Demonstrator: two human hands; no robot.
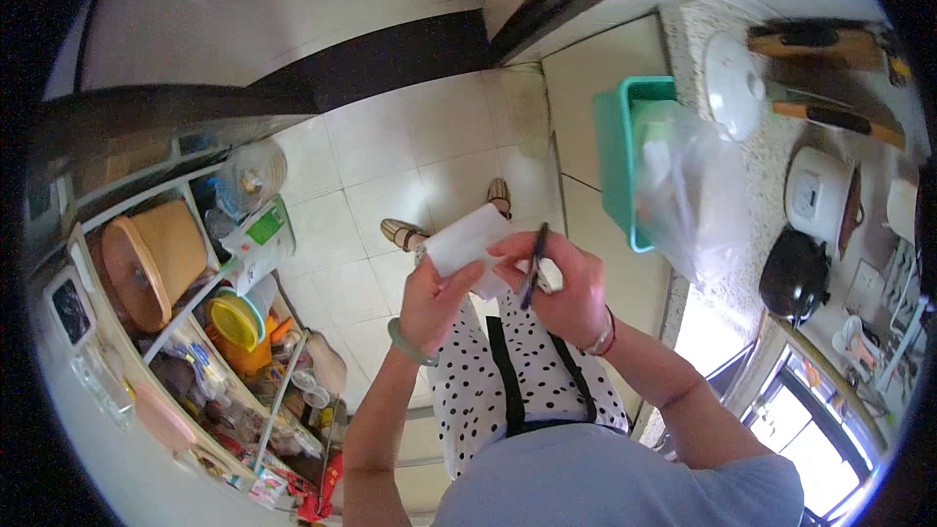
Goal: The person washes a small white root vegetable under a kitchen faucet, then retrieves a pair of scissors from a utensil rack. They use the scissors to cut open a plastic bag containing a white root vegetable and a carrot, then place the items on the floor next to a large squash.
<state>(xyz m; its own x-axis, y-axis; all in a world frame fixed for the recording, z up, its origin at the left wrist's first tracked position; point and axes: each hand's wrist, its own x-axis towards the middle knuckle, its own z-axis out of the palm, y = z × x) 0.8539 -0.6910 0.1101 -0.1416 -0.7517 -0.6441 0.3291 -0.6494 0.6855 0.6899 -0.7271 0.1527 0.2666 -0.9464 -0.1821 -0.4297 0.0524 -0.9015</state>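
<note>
In front of my waist, my left hand is closed on a small white sheet of paper, with its thumb lying along the lower part. My right hand grips a dark pen that stands nearly upright between the fingers. Its index finger and thumb reach over to the paper's right edge and seem to touch it. Something pale shows in the gap of the right hand, too small to make out. Any writing on the paper cannot be seen.
A green plastic basin with a clear plastic bag juts over the counter edge at right. Beyond it are a white lid and a black pot. Crowded shelves stand at left; tiled floor lies ahead.
</note>
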